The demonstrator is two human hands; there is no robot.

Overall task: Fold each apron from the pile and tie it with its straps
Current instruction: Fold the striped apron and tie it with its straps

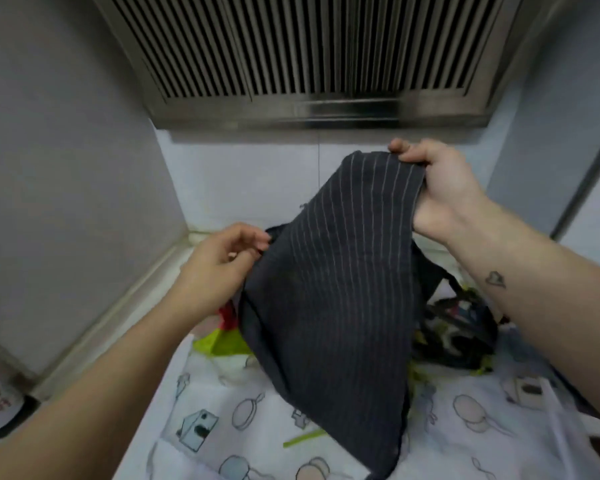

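Nearest to me lies a white printed cloth (257,427) with drawn spoons and little houses on it, spread over the counter (174,278), and a loose lime strap (303,438) lies across it. Above that I hold up the dark striped apron (326,289) clear of the counter. My right grip (440,188) is clamped on its top corner with the fingers curled over the hem, and my left grip (222,261), lower and to the left, pinches the left edge between thumb and fingertips. The top edge therefore slopes down from right to left. The long axis of the apron runs from my raised right grip down toward the bottom middle of the view, and the pale stripes follow that line. Its lower end trails onto the white cloth. From behind its right edge a dark strap (440,268) drops toward the pile (461,327), a dark bundle with lime bits that sits on the counter under my right forearm, partly hidden by the hanging apron. To the left, a lime-green cloth (219,342) and a scrap of red (226,315) show from behind the apron, just below my left wrist. Beyond them are the pale tiled wall (239,181) and, overhead, a slatted steel extractor hood (309,46).
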